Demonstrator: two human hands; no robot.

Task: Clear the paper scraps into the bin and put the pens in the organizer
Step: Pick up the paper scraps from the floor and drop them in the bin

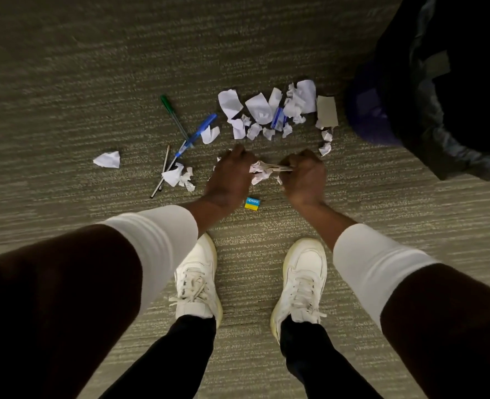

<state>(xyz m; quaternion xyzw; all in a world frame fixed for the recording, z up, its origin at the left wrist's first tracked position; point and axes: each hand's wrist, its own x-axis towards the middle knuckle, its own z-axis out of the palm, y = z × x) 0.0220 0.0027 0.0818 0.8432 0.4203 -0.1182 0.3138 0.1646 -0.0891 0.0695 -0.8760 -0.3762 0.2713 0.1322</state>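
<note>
White paper scraps (pixel 259 110) lie scattered on the carpet ahead of me. My left hand (pixel 229 174) and my right hand (pixel 305 175) are both down at the floor, fingers closed around a crumpled wad of paper (pixel 259 171) held between them. To the left lie a green pen (pixel 173 116), a blue pen (pixel 196 133) and a thin dark pen (pixel 163 174), partly under small scraps (pixel 177 175). A lone scrap (pixel 107 159) sits farther left. The bin (pixel 451 90), lined with a dark bag, stands at the upper right. No organizer is in sight.
A small blue and yellow eraser (pixel 252 203) lies on the carpet between my hands and my white shoes (pixel 301 280). A brown cardboard piece (pixel 327 110) and a blue-striped plastic packet (pixel 278 118) lie among the scraps.
</note>
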